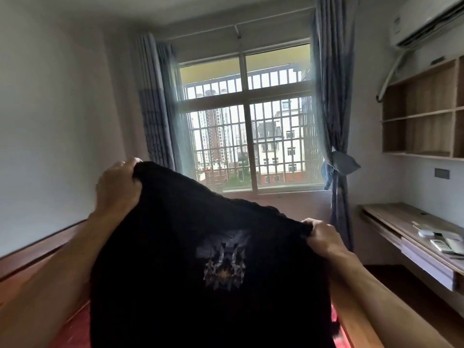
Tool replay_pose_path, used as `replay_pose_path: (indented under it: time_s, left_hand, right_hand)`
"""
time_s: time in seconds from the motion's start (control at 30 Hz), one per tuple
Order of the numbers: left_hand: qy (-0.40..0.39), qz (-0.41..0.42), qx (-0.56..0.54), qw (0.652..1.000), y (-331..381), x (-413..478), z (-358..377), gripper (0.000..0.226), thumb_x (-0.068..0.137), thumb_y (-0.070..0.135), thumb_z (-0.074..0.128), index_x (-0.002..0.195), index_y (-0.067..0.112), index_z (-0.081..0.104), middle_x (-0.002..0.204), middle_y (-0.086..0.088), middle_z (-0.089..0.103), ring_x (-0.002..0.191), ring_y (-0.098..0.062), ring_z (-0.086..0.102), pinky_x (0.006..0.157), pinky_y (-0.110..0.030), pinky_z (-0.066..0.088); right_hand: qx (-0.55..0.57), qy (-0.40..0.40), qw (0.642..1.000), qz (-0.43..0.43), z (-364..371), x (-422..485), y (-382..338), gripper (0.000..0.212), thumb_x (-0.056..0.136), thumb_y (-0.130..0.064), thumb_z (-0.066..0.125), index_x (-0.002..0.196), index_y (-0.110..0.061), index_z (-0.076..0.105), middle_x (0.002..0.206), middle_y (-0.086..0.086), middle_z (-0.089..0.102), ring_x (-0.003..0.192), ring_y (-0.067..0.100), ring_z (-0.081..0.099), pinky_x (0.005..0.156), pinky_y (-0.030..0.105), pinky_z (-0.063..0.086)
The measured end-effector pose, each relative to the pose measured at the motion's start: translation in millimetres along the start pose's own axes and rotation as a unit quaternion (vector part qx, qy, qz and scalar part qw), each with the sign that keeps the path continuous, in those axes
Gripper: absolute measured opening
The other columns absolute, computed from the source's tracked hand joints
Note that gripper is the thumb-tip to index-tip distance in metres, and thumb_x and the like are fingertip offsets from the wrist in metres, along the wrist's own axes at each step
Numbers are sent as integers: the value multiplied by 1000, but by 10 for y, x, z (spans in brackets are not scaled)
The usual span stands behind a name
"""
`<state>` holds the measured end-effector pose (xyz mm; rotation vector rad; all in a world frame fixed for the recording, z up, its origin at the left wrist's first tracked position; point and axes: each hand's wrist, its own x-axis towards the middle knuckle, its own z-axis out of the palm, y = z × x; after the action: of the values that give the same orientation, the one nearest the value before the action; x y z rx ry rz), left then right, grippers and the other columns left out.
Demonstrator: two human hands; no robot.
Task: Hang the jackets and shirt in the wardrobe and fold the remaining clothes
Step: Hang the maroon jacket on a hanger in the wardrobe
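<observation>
A black garment with a small pale emblem on it hangs spread in front of me, held up in the air by its top edge. My left hand grips the upper left corner, raised higher. My right hand grips the upper right corner, lower down. The cloth slopes down from left to right and hides most of what lies below it. No wardrobe, hanger or other clothes show.
A barred window with blue curtains faces me. A wooden desk with remotes stands at right, under open wall shelves and an air conditioner. A wooden bed frame runs along the left wall.
</observation>
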<state>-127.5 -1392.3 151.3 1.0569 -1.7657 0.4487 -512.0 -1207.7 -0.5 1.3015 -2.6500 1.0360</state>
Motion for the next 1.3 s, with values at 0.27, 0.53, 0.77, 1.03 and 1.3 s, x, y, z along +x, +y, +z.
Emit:
replay_pose_path:
  time_s: [0.27, 0.53, 0.77, 1.03, 1.3]
  left_hand:
    - [-304, -124, 26, 944, -537, 6, -187, 19, 83, 16, 55, 92, 19, 71, 95, -12, 71, 88, -30, 61, 78, -32, 48]
    - [-493, -277, -109, 818, -777, -492, -819, 53, 65, 42, 84, 109, 15, 71, 104, -10, 75, 95, -28, 72, 85, -42, 60]
    - [-312, -381, -59, 869, -782, -1080, -1382, 38, 74, 41, 85, 85, 7, 73, 96, -13, 74, 85, -28, 70, 74, -32, 56]
    - [-244, -534, -95, 804, -772, -1702, -2236, 64, 82, 42, 75, 128, 0, 59, 134, -17, 59, 120, -38, 58, 104, -48, 47]
    - [-179, -551, -172, 797, -597, -1924, -2987, 27, 82, 27, 74, 96, 5, 71, 88, -12, 73, 73, -22, 71, 64, -28, 56]
  right_hand:
    - [58, -126, 989, 47, 28, -38, -475, 25, 61, -36, 62, 67, -12, 65, 64, 3, 69, 61, 23, 65, 56, 29, 50]
    - [1, -233, 970, 71, 323, -363, -1005, 38, 57, -45, 66, 76, -12, 71, 72, 4, 74, 65, 24, 72, 58, 25, 53]
    - [117, -323, 938, -37, 490, -910, -1553, 38, 63, -45, 61, 76, -10, 71, 73, 5, 73, 64, 24, 69, 59, 27, 52]
    - [341, -495, 796, -68, 530, -1780, -2469, 54, 63, -39, 82, 105, -6, 74, 97, 13, 77, 93, 31, 74, 90, 47, 58]
    - [470, -469, 733, -151, 547, -3085, -3485, 39, 69, -35, 82, 86, -1, 73, 81, 12, 76, 74, 26, 74, 74, 38, 62]
